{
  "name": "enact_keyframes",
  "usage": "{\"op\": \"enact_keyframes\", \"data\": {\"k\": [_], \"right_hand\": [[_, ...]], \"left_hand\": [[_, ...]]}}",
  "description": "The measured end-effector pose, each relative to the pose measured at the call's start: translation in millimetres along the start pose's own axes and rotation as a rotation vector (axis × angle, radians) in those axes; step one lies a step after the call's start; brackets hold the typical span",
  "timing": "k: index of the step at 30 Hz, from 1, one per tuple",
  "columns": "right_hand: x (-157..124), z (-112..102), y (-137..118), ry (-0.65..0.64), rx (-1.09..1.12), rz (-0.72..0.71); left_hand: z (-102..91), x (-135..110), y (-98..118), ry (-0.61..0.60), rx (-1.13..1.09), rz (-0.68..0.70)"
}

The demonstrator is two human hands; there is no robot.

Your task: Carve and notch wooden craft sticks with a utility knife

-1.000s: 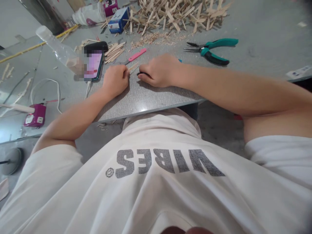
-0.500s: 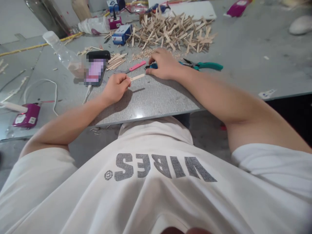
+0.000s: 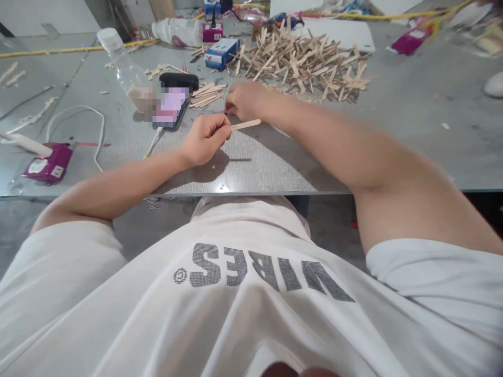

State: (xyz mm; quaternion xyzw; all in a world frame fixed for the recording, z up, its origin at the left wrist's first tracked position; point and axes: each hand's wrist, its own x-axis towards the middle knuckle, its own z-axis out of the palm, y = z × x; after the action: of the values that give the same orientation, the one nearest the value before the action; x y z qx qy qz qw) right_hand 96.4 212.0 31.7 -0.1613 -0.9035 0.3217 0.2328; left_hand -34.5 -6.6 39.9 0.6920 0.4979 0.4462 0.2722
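Observation:
My left hand [image 3: 206, 139] hovers over the grey table [image 3: 255, 167] and pinches one end of a flat wooden stick [image 3: 247, 124], which points right. My right hand [image 3: 244, 99] lies just beyond it, fingers curled down onto the table next to a small stack of loose sticks [image 3: 207, 95]. A bit of pink-red shows under its fingertips; the rest of that thing is hidden.
A phone [image 3: 173, 102] and a lying plastic bottle [image 3: 126, 70] sit left of the hands. A big pile of glued stick crosses [image 3: 302, 60] lies behind, with a blue box [image 3: 222, 52]. A magenta device [image 3: 47, 165] with a white cable is far left.
My left hand lifted the stick off the table and moved it right. My right hand left the blue-handled tool and shifted left toward the loose sticks. The view tilted up.

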Motion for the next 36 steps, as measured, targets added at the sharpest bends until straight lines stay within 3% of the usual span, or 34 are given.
{"op": "enact_keyframes", "data": {"k": [3,9,14,18,22,28,36], "right_hand": [[4.6,-0.3,-5.7,-0.118,-0.379,-0.037],[-2.7,-20.0,-31.9,-0.014,-0.596,0.008],[-35.9,-32.9,-45.7,0.321,-0.334,0.079],[-73.9,-11.5,-60.3,0.310,0.022,0.205],[-104.3,10.1,-83.3,0.299,0.240,0.208],[-120.3,21.0,-109.0,0.302,0.209,0.232],[-125.5,21.4,-116.2,0.268,0.199,0.208]], "left_hand": [[0.6,-1.8,-1.7,0.006,0.006,0.020],[3.4,-2.5,-4.4,0.012,-0.137,0.089],[1.6,1.5,7.5,-0.036,-0.531,-0.034],[-1.7,3.6,10.3,-0.134,-0.629,-0.156],[-1.2,4.7,3.8,-0.142,-0.608,-0.163],[2.3,4.6,-0.3,-0.040,-0.501,-0.136],[8.8,6.8,-17.3,-0.035,-0.352,-0.059]]}}
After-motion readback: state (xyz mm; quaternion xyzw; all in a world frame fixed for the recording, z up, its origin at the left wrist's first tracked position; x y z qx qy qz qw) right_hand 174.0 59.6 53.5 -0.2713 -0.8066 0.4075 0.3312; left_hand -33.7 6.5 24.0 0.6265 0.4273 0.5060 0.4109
